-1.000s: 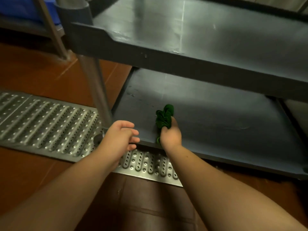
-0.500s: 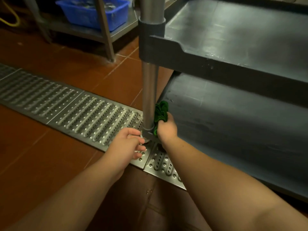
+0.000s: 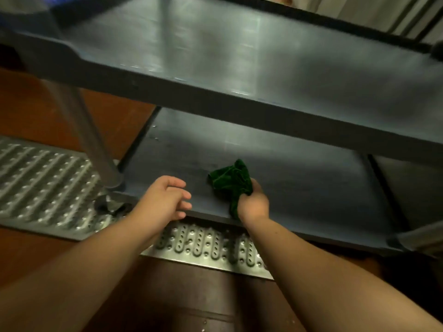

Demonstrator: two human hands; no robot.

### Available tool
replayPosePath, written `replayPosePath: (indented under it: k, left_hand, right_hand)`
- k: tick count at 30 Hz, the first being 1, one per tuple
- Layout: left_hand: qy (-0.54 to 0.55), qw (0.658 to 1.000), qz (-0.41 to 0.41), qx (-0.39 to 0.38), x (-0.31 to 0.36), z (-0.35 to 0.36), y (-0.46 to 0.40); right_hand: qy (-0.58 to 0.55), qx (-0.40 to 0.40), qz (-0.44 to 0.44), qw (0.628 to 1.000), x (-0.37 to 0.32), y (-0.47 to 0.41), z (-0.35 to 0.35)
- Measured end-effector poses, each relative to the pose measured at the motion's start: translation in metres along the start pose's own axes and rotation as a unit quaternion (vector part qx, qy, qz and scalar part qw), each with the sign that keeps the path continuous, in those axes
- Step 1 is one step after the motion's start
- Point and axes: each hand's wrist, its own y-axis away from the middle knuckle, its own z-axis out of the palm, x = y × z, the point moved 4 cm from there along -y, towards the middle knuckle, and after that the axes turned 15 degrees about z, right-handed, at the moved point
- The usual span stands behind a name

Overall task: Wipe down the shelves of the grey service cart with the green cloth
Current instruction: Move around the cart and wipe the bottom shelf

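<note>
The floor (image 3: 40, 116) here is laid in reddish-brown tiles, dim and warm under low light. A long metal drain grate (image 3: 48, 185) runs across it from the left, its surface stamped in rows of raised, perforated ribs that catch a dull shine; it carries on to the right (image 3: 208, 245), edged by a plain steel lip. Nearer the bottom the tiles darken almost to brown, with faint grout lines. At the far upper right stands a pale panelled surface (image 3: 374, 13), lit brighter than the rest. The upper left corner is blurred, dark and bluish.
</note>
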Motion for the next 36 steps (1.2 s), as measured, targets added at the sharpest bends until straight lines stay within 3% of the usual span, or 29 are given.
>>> replayPosePath:
  k: [8, 12, 20, 23, 27, 32, 36]
  left_hand:
    - [0.01, 0.995, -0.009, -0.097, -0.016, 0.149, -0.001]
    - [0.024, 0.995, -0.029, -0.094, -0.035, 0.19, 0.0]
    - [0.021, 0.995, -0.016, -0.092, -0.037, 0.208, -0.009]
    - [0.007, 0.996, 0.003, -0.091, -0.029, 0.206, -0.028]
    - [0.006, 0.996, 0.007, -0.084, -0.024, 0.2, -0.046]
    - [0.009, 0.997, 0.011, -0.074, -0.03, 0.183, -0.049]
    - [0.021, 0.998, 0.012, -0.064, -0.031, 0.162, -0.05]
  right_hand:
    - [-0.028, 0.157, 0.133, 0.978, 0.143, -0.077, -0.203]
    - [-0.038, 0.232, 0.181, 0.955, 0.191, -0.102, -0.278]
    - [-0.16, 0.242, 0.167, 0.942, 0.181, -0.135, -0.273]
    - [-0.122, 0.248, 0.159, 0.948, 0.165, -0.16, -0.285]
    - [-0.156, 0.199, 0.17, 0.952, 0.153, -0.177, -0.285]
    - [-0.162, 0.21, 0.149, 0.953, 0.16, -0.168, -0.262]
    - [-0.121, 0.154, 0.106, 0.975, 0.128, -0.157, -0.224]
